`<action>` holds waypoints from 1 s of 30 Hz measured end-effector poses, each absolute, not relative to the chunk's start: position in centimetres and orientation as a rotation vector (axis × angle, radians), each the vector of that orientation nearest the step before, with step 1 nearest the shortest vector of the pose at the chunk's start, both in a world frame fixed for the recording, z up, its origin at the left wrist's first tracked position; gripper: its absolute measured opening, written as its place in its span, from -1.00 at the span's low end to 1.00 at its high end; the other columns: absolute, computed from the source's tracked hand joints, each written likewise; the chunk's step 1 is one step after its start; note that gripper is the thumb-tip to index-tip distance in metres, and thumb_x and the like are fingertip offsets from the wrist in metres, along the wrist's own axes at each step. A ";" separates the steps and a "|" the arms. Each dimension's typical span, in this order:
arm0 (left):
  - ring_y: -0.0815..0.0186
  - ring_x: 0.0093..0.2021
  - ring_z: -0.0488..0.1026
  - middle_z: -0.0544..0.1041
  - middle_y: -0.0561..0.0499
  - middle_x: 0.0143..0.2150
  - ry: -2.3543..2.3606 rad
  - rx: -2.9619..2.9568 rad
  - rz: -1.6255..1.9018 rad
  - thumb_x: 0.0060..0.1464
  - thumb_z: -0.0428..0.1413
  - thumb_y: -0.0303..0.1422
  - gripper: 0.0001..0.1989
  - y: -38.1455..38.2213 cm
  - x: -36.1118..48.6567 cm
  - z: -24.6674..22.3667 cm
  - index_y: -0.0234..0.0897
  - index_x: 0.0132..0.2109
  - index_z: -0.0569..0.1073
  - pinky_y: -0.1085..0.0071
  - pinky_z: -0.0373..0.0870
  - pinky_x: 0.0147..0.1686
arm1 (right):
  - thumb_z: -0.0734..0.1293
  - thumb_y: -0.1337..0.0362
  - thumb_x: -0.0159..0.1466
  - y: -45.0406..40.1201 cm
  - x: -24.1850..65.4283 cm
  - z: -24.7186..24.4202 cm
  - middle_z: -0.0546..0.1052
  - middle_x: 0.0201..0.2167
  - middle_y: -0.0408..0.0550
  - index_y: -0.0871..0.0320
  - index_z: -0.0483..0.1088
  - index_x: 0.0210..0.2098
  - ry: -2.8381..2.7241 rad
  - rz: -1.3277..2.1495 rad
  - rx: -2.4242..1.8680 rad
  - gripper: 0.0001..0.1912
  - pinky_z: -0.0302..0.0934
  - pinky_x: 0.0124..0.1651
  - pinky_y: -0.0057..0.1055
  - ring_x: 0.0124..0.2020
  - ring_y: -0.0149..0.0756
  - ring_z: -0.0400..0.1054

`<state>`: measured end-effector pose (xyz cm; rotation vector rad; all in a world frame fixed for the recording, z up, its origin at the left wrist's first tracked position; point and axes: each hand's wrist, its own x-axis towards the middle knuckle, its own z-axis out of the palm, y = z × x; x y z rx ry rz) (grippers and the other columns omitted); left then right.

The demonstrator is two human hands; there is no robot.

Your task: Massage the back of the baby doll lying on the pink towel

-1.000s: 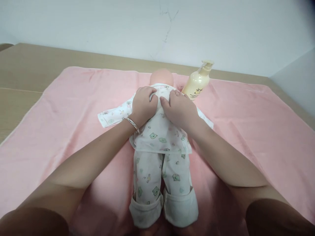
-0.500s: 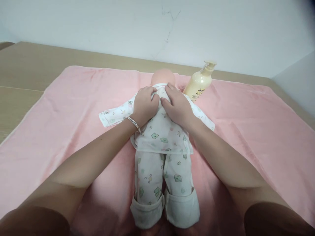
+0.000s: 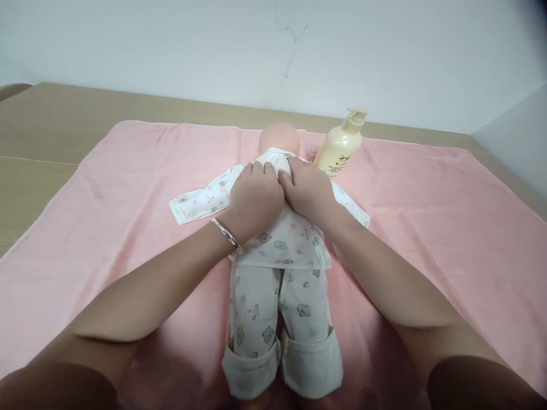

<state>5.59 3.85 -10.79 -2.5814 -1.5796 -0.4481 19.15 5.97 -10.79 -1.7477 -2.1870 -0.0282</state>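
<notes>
I can't see the palms of the left hand (image 3: 256,199) or right hand (image 3: 311,191), nor the shirt (image 3: 293,245) beneath them. The bottle's (image 3: 339,145) base hides behind the doll's (image 3: 280,139) shoulder; its lettering (image 3: 337,169) is too small to read. Dark sleeves (image 3: 55,387) leave the lower corners; the blanket (image 3: 427,188) runs off both sides.

Pump bottle (image 3: 339,145): pale yellow, dark cartoon print (image 3: 342,160) on its front — right of centre in the upper half, base hidden.
Pink blanket (image 3: 444,222): creased, spread across most of the frame.
Wooden tabletop (image 3: 38,125): light brown, bare at left and along the far edge; a thin seam (image 3: 38,160) at left.
Wall (image 3: 149,51): whitish, across the top — dark crack-like lines (image 3: 294,41) at upper centre.
</notes>
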 end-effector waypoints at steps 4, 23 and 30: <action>0.09 -0.16 0.42 0.52 -0.24 -0.23 -1.664 -2.655 -0.595 0.28 -0.19 -0.39 -0.67 6.2 4.6 -11.2 -0.30 -0.31 0.43 0.13 0.37 -0.05 | 0.03 0.25 0.50 4.5 18.7 -10.0 0.56 -0.19 0.20 0.30 0.45 -0.11 -2.245 -0.081 -1.799 -0.60 0.32 -0.06 -0.19 -0.13 0.02 0.46; 0.19 -0.41 0.40 0.44 -0.12 -0.49 -1.974 -2.520 -0.660 0.27 -0.08 -0.20 -0.61 6.6 4.2 -10.7 -0.25 -0.48 0.36 0.24 0.32 -0.34 | 0.04 0.18 0.53 3.9 18.8 -9.0 0.52 -0.35 0.11 0.27 0.44 -0.19 -2.300 -0.091 -1.898 -0.57 0.11 -0.38 -0.29 -0.30 -0.05 0.44; 0.18 -0.38 0.40 0.51 -0.13 -0.41 -2.121 -2.607 -0.719 0.31 -0.13 -0.08 -0.55 7.8 3.8 -10.7 -0.24 -0.40 0.41 0.23 0.33 -0.27 | 0.11 0.26 0.49 2.7 18.7 -7.2 0.39 -0.52 -0.06 0.15 0.32 -0.35 -2.350 0.046 -1.838 -0.69 -0.09 -0.47 -0.34 -0.50 -0.26 0.25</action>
